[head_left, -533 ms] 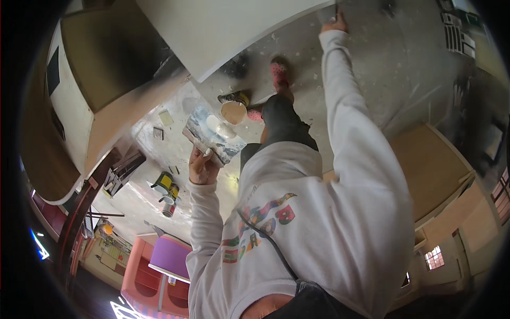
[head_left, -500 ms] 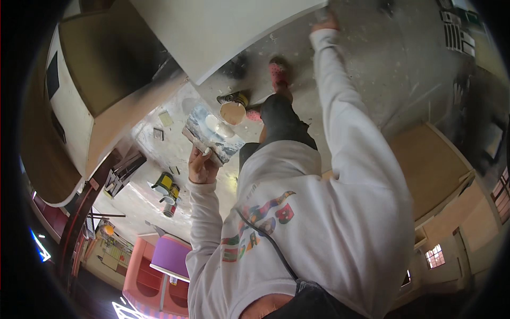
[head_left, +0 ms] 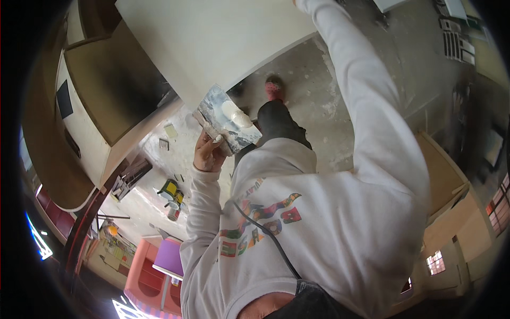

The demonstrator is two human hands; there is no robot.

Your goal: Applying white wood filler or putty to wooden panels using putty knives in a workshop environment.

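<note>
My left hand [head_left: 209, 153] is closed round the edge of a wide, putty-smeared scraper blade [head_left: 215, 101], held in front of my body. A mound of wet white putty [head_left: 237, 114] lies on the blade's face. My right arm reaches far forward over the right side of a large white panel [head_left: 212, 42]. Only a sliver of my right hand [head_left: 299, 4] shows at the top edge; its fingers, and anything in them, are out of view.
Several tins [head_left: 171, 191] stand on the stained floor at the left. My foot in a red clog [head_left: 274, 88] is below the panel's near edge. A brown-faced cabinet [head_left: 106, 85] stands at the left, a pink and purple unit [head_left: 154, 268] at lower left, and a wooden piece [head_left: 443, 175] at right.
My right hand has moved forward and left from the panel's right corner, mostly leaving the view. My left hand, still gripping the scraper blade, sits slightly farther right. The view has shifted too.
</note>
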